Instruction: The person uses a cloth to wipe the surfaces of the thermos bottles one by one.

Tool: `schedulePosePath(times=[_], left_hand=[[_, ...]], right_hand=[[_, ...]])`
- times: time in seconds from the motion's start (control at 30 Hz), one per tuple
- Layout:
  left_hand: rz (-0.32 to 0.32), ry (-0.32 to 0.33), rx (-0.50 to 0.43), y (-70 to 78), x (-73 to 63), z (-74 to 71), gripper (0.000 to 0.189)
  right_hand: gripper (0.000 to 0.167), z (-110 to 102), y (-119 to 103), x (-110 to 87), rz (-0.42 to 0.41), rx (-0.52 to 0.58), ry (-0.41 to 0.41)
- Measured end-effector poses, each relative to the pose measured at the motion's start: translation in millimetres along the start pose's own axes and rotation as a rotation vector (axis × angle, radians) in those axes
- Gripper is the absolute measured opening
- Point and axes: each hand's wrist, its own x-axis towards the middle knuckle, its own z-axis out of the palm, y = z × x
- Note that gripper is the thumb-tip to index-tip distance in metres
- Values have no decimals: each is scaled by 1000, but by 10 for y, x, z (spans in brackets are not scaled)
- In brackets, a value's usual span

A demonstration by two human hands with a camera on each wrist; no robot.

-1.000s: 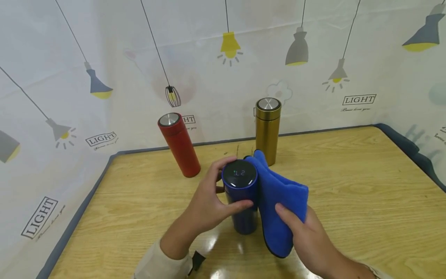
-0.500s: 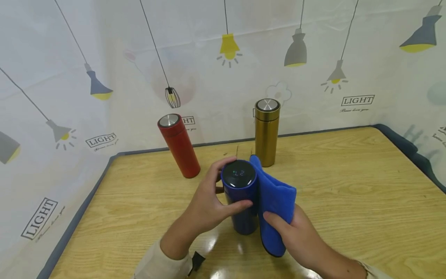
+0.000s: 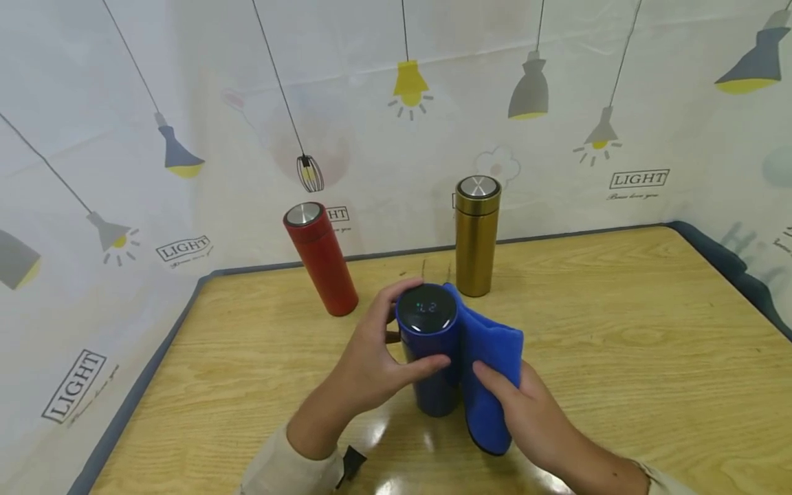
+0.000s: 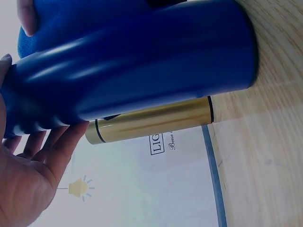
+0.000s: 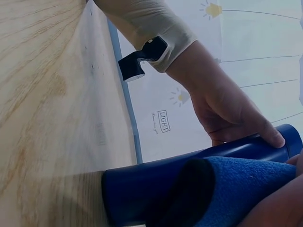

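Note:
A dark blue thermos [image 3: 433, 385] stands upright on the wooden table, its black lid lit with small digits. My left hand [image 3: 374, 350] grips it near the top, thumb in front and fingers behind; the left wrist view shows the fingers curled round the blue thermos [image 4: 142, 66]. A folded blue cloth [image 3: 491, 350] with a dark edge is held by my right hand [image 3: 535, 412], thumb on its near face. That cloth lies against the thermos's right side. In the right wrist view the cloth [image 5: 246, 175] covers part of the thermos [image 5: 142, 184].
Behind stand a red thermos [image 3: 324, 268] at the left and a gold thermos [image 3: 476, 247] at the right, both with silver lids. The table [image 3: 619, 330] ends at a backdrop [image 3: 371, 130] printed with lamps. A black strap [image 3: 350, 464] hangs by the left sleeve.
My right hand has drawn the cloth left and a little down along the thermos's side, with a slight lift since half a second ago. The left hand and thermos have stayed put.

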Motion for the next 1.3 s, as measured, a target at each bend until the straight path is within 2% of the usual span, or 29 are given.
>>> schedulePosePath(times=[0.2, 0.37, 0.47, 0.73, 1.07, 1.3], left_hand=[[20, -7, 17, -1, 4, -11, 91], [87, 13, 78, -30, 22, -23, 93], [117, 15, 83, -45, 38, -25, 94], [82, 2, 43, -35, 33, -26, 97], [57, 46, -2, -69, 9, 3, 85], [85, 72, 5, -86, 10, 22, 84]], right_hand=[[47, -24, -22, -41, -19, 13, 20], [47, -53, -45, -85, -39, 7, 37], [47, -59, -44, -102, -54, 35, 41], [44, -49, -11, -108, -145, 81, 38], [45, -11, 0, -64, -109, 35, 41], [45, -13, 14, -21, -100, 16, 40]])
